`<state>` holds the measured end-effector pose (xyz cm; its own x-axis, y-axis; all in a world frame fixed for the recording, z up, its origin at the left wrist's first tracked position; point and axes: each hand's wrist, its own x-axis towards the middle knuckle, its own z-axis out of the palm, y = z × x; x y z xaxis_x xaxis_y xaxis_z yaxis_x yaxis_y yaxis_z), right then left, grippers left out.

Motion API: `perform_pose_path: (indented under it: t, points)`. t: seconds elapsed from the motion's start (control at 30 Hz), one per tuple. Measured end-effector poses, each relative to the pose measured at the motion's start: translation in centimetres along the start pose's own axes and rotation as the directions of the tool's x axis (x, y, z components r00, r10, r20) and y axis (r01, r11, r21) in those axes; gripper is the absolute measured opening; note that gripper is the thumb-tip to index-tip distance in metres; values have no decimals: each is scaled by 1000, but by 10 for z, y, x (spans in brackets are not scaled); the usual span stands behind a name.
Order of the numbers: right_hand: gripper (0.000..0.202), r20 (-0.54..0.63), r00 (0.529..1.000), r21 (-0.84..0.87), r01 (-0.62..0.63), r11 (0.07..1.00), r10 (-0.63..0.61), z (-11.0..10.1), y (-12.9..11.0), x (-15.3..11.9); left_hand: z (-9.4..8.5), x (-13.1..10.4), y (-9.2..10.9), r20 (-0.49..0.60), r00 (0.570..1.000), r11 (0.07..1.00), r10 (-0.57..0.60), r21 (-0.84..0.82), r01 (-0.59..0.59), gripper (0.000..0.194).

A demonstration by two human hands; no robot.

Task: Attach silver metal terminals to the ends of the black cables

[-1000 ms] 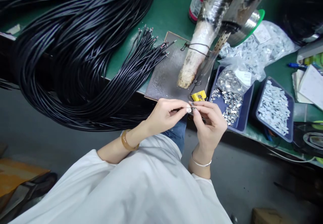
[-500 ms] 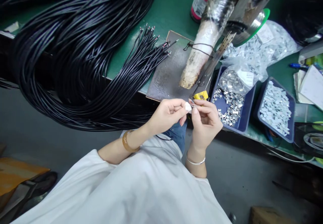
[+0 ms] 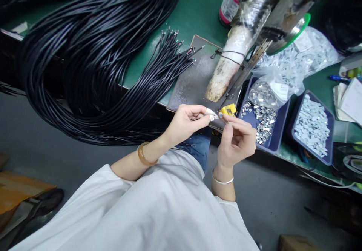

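Observation:
My left hand (image 3: 189,120) is closed, with white coverings on the fingertips. Its thumb and forefinger pinch what looks like a cable end (image 3: 215,116), and thin bits stick out to the right; most of it is hidden. Facing it, my right hand (image 3: 237,137) pinches a small shiny metal piece (image 3: 221,115) between thumb and fingers. The fingertips of both hands are a short gap apart, over the front edge of a dark board (image 3: 186,88). A yellow block (image 3: 228,110) lies just beyond my right fingertips.
A large bundle of black cables (image 3: 93,54) covers the left side of the green table. A wrapped tube (image 3: 226,70) slants over the board. To the right stand a blue tray of metal clips (image 3: 275,137) and a tray of pale pieces (image 3: 312,126). Plastic bags (image 3: 311,54) lie behind.
My hands have drawn slightly apart, the right one shifting right and a little down. Small ends now show between the fingertips. The whole view has shifted slightly.

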<state>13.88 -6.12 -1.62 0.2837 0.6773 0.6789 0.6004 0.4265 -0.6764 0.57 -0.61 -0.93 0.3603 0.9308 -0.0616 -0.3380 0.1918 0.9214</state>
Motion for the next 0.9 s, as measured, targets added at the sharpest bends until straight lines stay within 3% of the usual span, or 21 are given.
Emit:
perform_pose_path:
  t: [0.1,0.27,0.4,0.9]
  points:
    - [12,43,999,-34,-25,999,26,0,5,2,0,2,1,-11,1000,1000,-2,7,2,12]
    - [17,95,985,-156,157,975,-144,-1,8,4,3,4,3,-34,999,999,-23,48,24,10]
    - [17,110,973,-230,226,947,-205,-2,12,3,4,7,3,-39,999,996,-3,87,7,8]
    - [20,67,982,-253,190,949,-179,3,10,10,7,11,1,-82,995,989,64,139,-52,9]
